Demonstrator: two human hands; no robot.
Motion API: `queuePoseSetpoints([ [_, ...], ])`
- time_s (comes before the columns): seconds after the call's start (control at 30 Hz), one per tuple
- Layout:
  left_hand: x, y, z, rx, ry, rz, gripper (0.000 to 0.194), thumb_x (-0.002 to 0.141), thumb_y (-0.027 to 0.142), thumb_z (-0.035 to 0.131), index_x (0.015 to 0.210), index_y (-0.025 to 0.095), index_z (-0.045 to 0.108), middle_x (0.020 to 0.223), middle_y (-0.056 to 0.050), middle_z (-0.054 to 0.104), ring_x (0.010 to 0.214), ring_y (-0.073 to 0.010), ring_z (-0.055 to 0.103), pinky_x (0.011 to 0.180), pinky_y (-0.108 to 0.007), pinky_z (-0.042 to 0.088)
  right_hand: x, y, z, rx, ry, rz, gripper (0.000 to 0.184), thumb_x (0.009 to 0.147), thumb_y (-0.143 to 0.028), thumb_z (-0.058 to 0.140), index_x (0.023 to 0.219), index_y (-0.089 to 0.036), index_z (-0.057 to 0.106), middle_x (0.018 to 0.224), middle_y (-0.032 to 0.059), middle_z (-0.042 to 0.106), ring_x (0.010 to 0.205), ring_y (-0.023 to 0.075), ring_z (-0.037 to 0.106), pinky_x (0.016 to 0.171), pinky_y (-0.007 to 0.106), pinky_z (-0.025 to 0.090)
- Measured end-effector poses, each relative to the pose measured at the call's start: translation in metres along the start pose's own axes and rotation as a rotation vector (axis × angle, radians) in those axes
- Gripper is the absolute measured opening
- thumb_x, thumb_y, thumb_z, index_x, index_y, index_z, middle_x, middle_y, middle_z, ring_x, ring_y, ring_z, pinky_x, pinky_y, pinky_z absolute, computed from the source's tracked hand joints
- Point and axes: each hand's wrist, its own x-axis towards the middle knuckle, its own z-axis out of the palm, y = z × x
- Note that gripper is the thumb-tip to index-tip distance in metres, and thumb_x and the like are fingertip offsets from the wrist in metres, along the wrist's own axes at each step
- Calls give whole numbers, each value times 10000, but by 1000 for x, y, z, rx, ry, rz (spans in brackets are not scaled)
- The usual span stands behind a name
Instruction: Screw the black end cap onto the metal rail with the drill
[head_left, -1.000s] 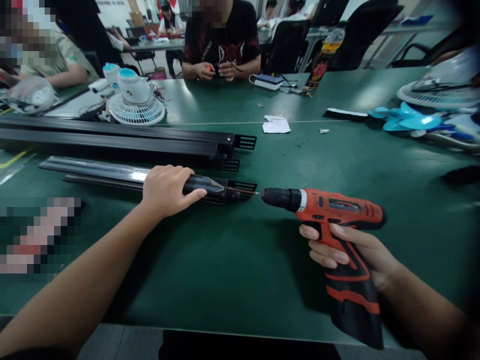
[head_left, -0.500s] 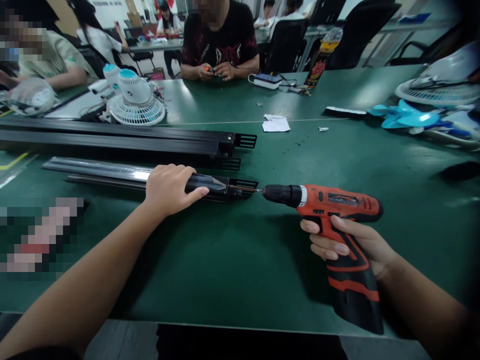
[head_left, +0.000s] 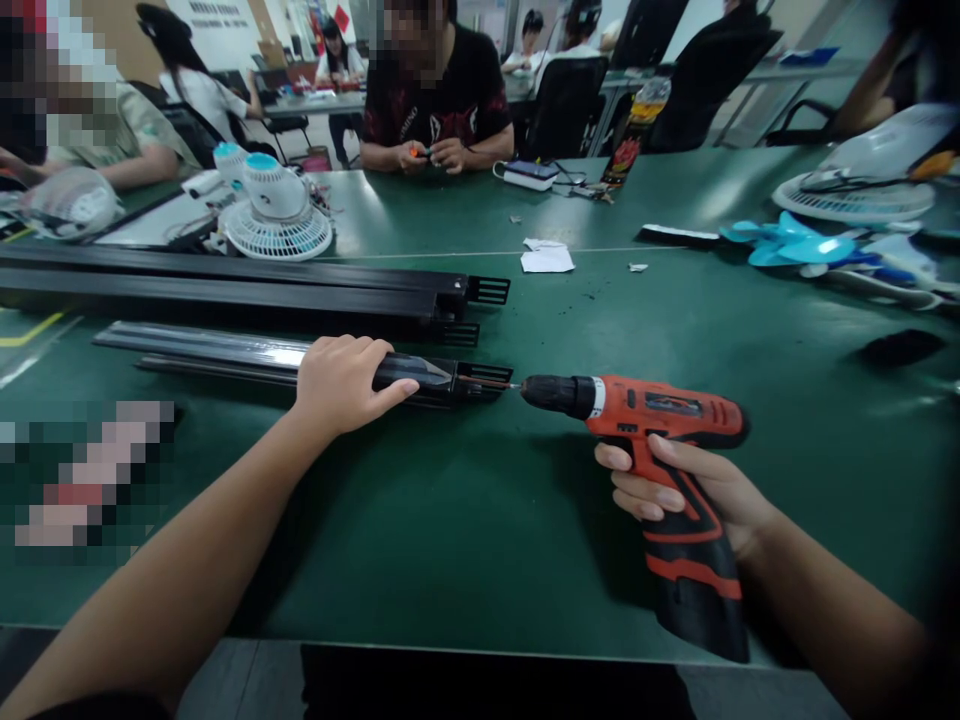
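My right hand (head_left: 675,490) is wrapped round the grip of a red and black cordless drill (head_left: 660,408), its chuck pointing left. A long thin bit (head_left: 487,384) runs from the chuck to the slotted black end piece (head_left: 491,372) of a long dark profile (head_left: 202,343). Whether the bit's tip touches a screw is hidden. My left hand (head_left: 341,385) lies over the profile near that end, fingers curled over the far side and thumb along the near side. Below the profile shows another dark strip (head_left: 217,370).
Behind lie more long black profiles (head_left: 300,295) with slotted ends. White fan parts (head_left: 277,225) stand at back left; blue fan blades (head_left: 795,240) lie at right near a fan housing (head_left: 862,185). A scrap of paper (head_left: 546,258) and a bottle (head_left: 637,125) are farther back. Across the table sits a person (head_left: 442,100).
The drill and my right hand have shifted slightly left toward the profile. The camera view has tilted a little; my left hand keeps its hold on the profile.
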Motion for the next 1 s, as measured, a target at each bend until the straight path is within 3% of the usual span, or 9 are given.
queuePoseSetpoints([
  [0.37,0,0,-1,9,19,16,848,997,844,309,1091,157,797,944,-162,795,893,-373,725,837,-513,509,0,0,-3,49,-9,68,314,878,-464,881,909,-170,776,530,-84,392,533,110,296,544,176,479],
  [0.63,0,1,-1,2,0,4,830,989,840,328,1103,165,795,959,-158,795,898,-360,727,851,-495,501,0,-2,-2,18,-4,28,277,886,-427,886,927,-168,795,537,-82,431,516,99,259,551,182,498],
  [0.77,0,1,0,21,1,2,846,989,858,282,1089,184,785,966,-146,798,891,-348,723,855,-484,497,-1,-1,-3,46,14,73,303,868,-444,893,915,-163,789,524,-78,411,526,105,330,554,176,497],
  [1.0,0,0,-1,23,-5,9,861,993,859,273,1093,172,784,976,-155,800,882,-353,722,835,-489,495,-1,-2,-2,13,27,80,297,854,-444,897,913,-181,770,520,-84,406,520,109,304,547,195,508],
])
